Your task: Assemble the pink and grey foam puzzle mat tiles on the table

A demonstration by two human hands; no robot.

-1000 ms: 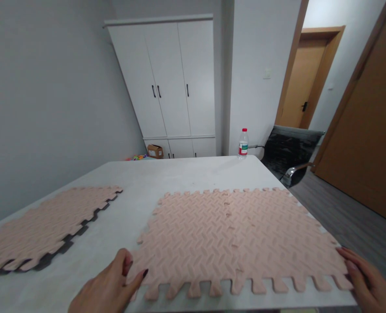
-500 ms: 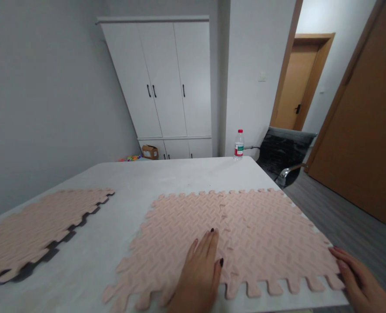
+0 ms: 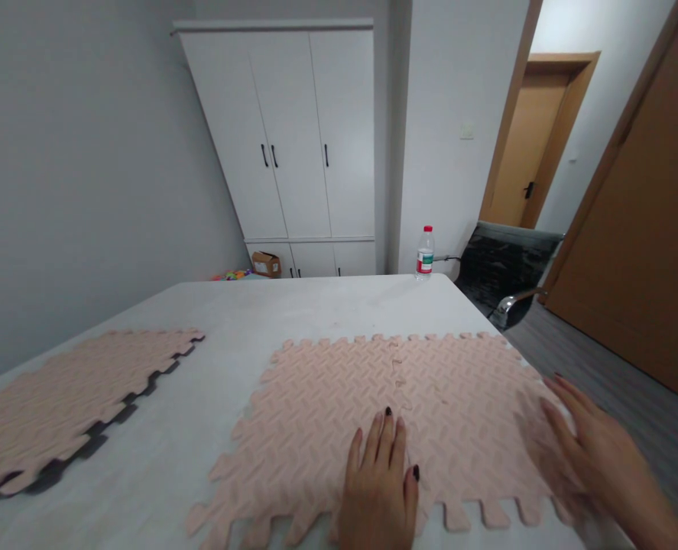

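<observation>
Two pink foam mat tiles with interlocking toothed edges lie side by side on the white table, the left tile [image 3: 309, 405] joined to the right tile [image 3: 470, 428] along a seam. My left hand [image 3: 380, 477] rests flat on the tiles near the front of that seam, fingers stretched out and slightly spread. Over the right edge of the right tile is my right hand [image 3: 594, 443], fingers extended and apart, with nothing in it. It is blurred, and I cannot tell whether it touches the foam. The front of the seam is covered by my left hand.
Further pink foam tiles [image 3: 80, 389], dark on their underside, lie at the table's left. A water bottle [image 3: 424, 256] with a red cap stands at the far right corner of the table [image 3: 270, 305]. Beyond are a black chair [image 3: 504, 263], a cardboard box [image 3: 266, 264] and a white wardrobe [image 3: 293, 114].
My right hand has left the tile's front right corner and moved up and inward over its right edge. My left hand has shifted right onto the seam, its fingers spreading a little.
</observation>
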